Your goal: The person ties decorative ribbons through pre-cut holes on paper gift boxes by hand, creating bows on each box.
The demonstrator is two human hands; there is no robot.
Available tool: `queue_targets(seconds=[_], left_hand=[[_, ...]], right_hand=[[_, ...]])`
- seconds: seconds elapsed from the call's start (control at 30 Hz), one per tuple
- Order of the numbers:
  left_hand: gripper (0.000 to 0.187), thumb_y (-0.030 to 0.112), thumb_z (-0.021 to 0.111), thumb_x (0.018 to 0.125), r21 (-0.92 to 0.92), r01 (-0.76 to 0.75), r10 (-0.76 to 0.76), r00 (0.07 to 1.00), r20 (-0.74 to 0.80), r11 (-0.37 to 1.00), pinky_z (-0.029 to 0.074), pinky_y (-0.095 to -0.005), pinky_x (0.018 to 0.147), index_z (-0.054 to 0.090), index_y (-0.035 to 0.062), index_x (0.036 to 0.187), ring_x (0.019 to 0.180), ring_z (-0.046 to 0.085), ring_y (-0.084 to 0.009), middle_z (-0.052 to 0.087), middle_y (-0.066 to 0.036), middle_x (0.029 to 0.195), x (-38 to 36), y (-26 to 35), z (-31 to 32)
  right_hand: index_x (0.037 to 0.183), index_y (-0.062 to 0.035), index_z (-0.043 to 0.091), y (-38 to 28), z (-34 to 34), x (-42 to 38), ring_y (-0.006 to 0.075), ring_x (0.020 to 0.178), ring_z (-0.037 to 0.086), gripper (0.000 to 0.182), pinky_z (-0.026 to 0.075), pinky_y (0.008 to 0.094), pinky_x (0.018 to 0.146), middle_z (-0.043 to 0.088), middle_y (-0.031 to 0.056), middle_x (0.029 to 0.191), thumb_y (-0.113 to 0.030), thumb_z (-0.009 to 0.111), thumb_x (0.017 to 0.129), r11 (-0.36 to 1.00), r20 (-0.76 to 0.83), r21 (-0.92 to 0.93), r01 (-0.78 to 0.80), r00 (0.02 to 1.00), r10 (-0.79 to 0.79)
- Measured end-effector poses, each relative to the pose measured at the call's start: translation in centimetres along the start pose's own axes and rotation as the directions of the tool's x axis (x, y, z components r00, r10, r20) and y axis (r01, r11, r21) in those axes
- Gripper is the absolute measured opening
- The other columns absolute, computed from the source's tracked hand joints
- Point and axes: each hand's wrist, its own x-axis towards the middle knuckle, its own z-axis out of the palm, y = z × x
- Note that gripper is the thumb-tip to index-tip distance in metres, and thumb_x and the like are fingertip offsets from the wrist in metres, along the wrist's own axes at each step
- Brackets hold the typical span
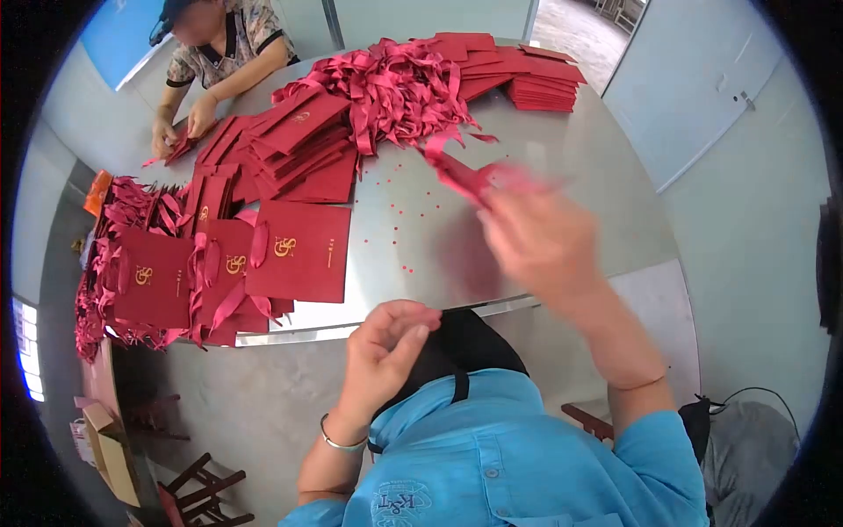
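My right hand (536,237) is raised over the right part of the table, its fingers closed on a red ribbon (457,176) that is blurred by motion. Near the table's front edge is my left hand (386,351), fingers curled and thumb close to the index finger; a small reddish bit shows at the fingertips, too small to name. Beyond the right hand lies a heap of loose red ribbons (404,88). Flat red bags with gold print (299,250) lie to the left, some with ribbon handles.
Across the table a person (219,61) handles a red piece at the far left. Stacks of red bags (540,83) stand at the back right. Small red dots are scattered on the table (430,246). Wooden stools (202,492) and an open carton (114,457) are at lower left.
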Motion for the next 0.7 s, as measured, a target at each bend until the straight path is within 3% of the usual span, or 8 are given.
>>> queue_targets(seconds=[0.07, 0.17, 0.33, 0.4, 0.47, 0.5, 0.63, 0.7], left_hand=[[0.022, -0.004, 0.056, 0.092, 0.0, 0.026, -0.026, 0.995, 0.092, 1.0, 0.05, -0.032, 0.092, 0.052, -0.0054, 0.114, 0.101, 0.063, -0.0201, 0.065, -0.016, 0.11, 0.5, -0.3, 0.5], [0.02, -0.003, 0.055, 0.092, 0.172, -0.032, 0.03, 0.999, 0.013, 0.985, 0.051, -0.0287, 0.087, 0.054, -0.005, 0.112, 0.096, 0.065, -0.0172, 0.067, -0.014, 0.104, 1.2, -0.4, 0.4], [0.014, -0.002, 0.054, 0.091, 0.528, -0.074, 0.153, 0.982, -0.108, 0.846, 0.052, -0.0257, 0.079, 0.061, -0.0035, 0.103, 0.089, 0.066, -0.0139, 0.07, -0.009, 0.095, 2.1, -0.7, -1.0], [0.012, -0.002, 0.056, 0.089, 0.632, -0.145, 0.27, 0.957, -0.105, 0.761, 0.052, -0.0266, 0.074, 0.064, -0.0021, 0.098, 0.083, 0.067, -0.0143, 0.07, -0.01, 0.09, 3.0, -0.4, -0.7], [0.012, -0.002, 0.056, 0.088, 0.741, -0.176, 0.342, 0.936, -0.078, 0.648, 0.052, -0.028, 0.071, 0.064, -0.002, 0.097, 0.078, 0.068, -0.0179, 0.07, -0.014, 0.087, 4.7, 0.1, -0.4], [0.013, 0.0, 0.058, 0.086, 0.792, -0.179, 0.369, 0.927, -0.063, 0.584, 0.053, -0.0338, 0.069, 0.063, -0.0016, 0.098, 0.077, 0.068, -0.0272, 0.068, -0.017, 0.088, 5.8, 0.1, -0.4], [0.02, 0.01, 0.062, 0.083, 0.917, -0.175, 0.317, 0.947, 0.058, 0.357, 0.051, -0.0459, 0.068, 0.06, 0.0007, 0.101, 0.077, 0.064, -0.0379, 0.066, -0.02, 0.083, 9.5, -0.1, -0.3], [0.022, 0.011, 0.064, 0.082, 0.949, -0.141, 0.305, 0.951, 0.05, 0.284, 0.051, -0.0454, 0.068, 0.061, 0.0012, 0.101, 0.076, 0.064, -0.0377, 0.065, -0.021, 0.081, 10.4, 0.6, 0.1]], right_hand=[[0.095, -0.0024, 0.066, -1.9, 2.6, -0.8, 0.0263, 0.086, 0.064, 0.029, 0.053, 0.0344, 0.072, 0.064, 0.0112, 0.094, -0.015, 0.077, 0.071, 0.997, 0.228, 0.067, -0.046, 0.973, 0.029], [0.099, -0.0033, 0.066, -3.8, 4.4, -3.3, 0.0262, 0.091, 0.064, 0.034, 0.052, 0.0343, 0.078, 0.065, 0.0108, 0.099, -0.018, 0.078, 0.071, 0.93, 0.249, 0.344, -0.127, 0.968, 0.04], [0.108, -0.0042, 0.064, 0.4, 4.7, -5.1, 0.0287, 0.101, 0.062, 0.041, 0.051, 0.0371, 0.085, 0.063, 0.0118, 0.111, -0.021, 0.078, 0.073, 0.85, 0.209, 0.411, -0.329, 0.942, 0.264], [0.11, -0.0032, 0.063, 2.6, 4.9, -5.1, 0.0301, 0.11, 0.058, 0.043, 0.048, 0.0392, 0.091, 0.06, 0.0143, 0.119, -0.022, 0.077, 0.074, 0.868, 0.208, 0.3, -0.396, 0.915, 0.346], [0.112, -0.0023, 0.061, 3.7, 5.6, -6.1, 0.0316, 0.112, 0.055, 0.045, 0.046, 0.0404, 0.094, 0.058, 0.0158, 0.122, -0.023, 0.076, 0.075, 0.852, 0.251, 0.297, -0.431, 0.896, 0.366], [0.115, -0.0013, 0.06, 3.9, 6.1, -6.5, 0.0331, 0.115, 0.052, 0.047, 0.043, 0.0416, 0.096, 0.055, 0.0173, 0.125, -0.023, 0.075, 0.076, 0.835, 0.287, 0.3, -0.462, 0.878, 0.382], [0.121, 0.0015, 0.054, 1.6, 6.6, -7.6, 0.036, 0.113, 0.05, 0.054, 0.042, 0.0439, 0.096, 0.052, 0.0203, 0.127, -0.026, 0.073, 0.078, 0.886, 0.296, 0.206, -0.415, 0.89, 0.347], [0.12, 0.0011, 0.054, 0.2, 5.8, -7.4, 0.0358, 0.113, 0.05, 0.055, 0.042, 0.044, 0.095, 0.052, 0.0205, 0.126, -0.027, 0.073, 0.077, 0.888, 0.276, 0.194, -0.416, 0.892, 0.358]])
